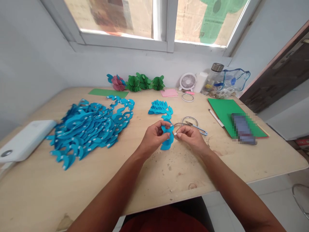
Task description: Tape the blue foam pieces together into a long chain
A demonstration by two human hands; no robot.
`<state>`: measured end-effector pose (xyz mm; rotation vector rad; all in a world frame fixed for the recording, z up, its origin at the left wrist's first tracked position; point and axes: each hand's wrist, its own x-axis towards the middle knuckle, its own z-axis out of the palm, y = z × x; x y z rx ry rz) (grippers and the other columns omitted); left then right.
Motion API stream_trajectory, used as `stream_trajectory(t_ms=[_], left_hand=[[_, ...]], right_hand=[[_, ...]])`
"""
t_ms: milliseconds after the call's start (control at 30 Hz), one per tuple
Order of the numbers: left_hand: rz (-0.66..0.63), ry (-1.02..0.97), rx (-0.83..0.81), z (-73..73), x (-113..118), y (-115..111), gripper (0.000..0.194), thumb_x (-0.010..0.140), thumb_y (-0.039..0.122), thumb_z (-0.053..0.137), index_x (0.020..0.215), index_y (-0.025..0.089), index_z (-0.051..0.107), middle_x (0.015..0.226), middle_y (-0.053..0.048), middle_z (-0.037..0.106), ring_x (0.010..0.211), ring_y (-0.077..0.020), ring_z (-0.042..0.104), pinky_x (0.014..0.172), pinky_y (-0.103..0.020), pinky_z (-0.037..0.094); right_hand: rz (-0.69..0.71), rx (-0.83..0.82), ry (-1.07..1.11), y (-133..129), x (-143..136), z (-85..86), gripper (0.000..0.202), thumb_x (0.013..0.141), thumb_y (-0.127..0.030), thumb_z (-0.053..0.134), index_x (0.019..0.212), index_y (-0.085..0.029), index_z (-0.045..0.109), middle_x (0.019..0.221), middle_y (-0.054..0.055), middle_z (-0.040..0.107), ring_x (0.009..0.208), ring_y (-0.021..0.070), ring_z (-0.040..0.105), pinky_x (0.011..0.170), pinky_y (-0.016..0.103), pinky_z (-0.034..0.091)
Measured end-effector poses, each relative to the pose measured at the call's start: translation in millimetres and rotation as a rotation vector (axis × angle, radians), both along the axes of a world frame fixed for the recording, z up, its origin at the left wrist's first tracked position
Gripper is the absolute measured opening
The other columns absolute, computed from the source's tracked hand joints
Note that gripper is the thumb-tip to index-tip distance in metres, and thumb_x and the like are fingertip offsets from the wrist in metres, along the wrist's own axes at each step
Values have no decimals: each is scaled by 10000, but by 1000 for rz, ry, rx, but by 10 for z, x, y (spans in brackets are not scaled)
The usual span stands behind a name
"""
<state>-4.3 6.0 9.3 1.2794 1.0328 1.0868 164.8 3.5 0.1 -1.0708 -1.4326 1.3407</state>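
Near the middle of the table, my left hand (156,135) is closed on a blue paper cutout (166,145) with curved edges, held a little above the wood. More folded blue paper pieces (159,108) lie just beyond it, and they seem linked to it. My right hand (190,137) pinches a small white piece of tape (175,133) between thumb and fingertip, close to the cutout's right edge. Behind my right hand are a tape roll (190,121), another ring partly hidden by the fingers, and thread snips (196,127) with a blue handle.
A large heap of blue paper cutouts (89,125) with white tabs covers the left, beside a white power bank (26,138). Green paper flowers (145,82), a small fan (187,82) and a bottle (212,79) line the wall. Green sheets (224,109) and a blurred phone (243,128) lie right.
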Motion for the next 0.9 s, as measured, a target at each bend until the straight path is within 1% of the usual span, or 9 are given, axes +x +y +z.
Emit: stream_trajectory(t_ms=[133,300,467,567,667,767,833,900], left_hand=[[13,48,61,-23,1,15,275,614,188,657,879,186,584,791,10,541,612,-96,502,492,-193,388],[7,57,82,-11,12,5,307,622,171,638,919,195,564,779,18,533,616,-91,484,506,-186,380],[-9,83,95,-29,19,5,338,615,160,633,945,194,566,789,15,533,627,-92,484,508,-183,375],[-25,24,94,-33,21,4,426,628,171,634,1043,210,541,818,3,544,680,-110,518,529,-190,395],[-6,-67,59,-9,37,-16,594,648,190,633,1206,248,438,861,-4,579,685,-112,543,565,-208,430],[48,-125,-11,14,71,-44,709,648,205,647,1289,263,351,861,-5,614,655,-110,560,575,-222,451],[77,-156,-64,10,95,-55,722,641,220,664,1293,241,355,808,-2,625,637,-115,567,557,-220,450],[101,-180,-131,-9,115,-53,673,632,249,680,1250,204,416,758,-5,624,616,-123,570,516,-214,437]], right_hand=[[40,43,-67,0,-9,-9,218,718,-387,626,676,-179,573,713,30,568,675,142,503,562,258,378],[55,104,-116,14,-4,-23,172,737,-347,607,680,-187,579,781,48,590,726,160,527,565,261,389],[75,81,-168,14,-9,-53,163,734,-337,606,689,-181,608,696,26,577,636,136,506,549,254,385],[43,80,-181,15,-11,-77,164,729,-331,608,680,-174,616,652,16,569,597,126,491,541,251,379],[-15,90,-162,20,-11,-95,167,723,-328,610,668,-171,610,643,14,568,594,124,491,544,250,376],[-49,84,-125,23,-16,-104,161,718,-321,612,667,-168,604,648,11,565,591,119,489,548,249,375],[-55,71,-98,21,-25,-103,161,713,-319,616,662,-167,599,659,13,569,600,120,493,554,250,378],[-65,49,-65,16,-36,-98,163,706,-322,623,658,-169,594,667,14,573,613,121,499,562,251,381]])
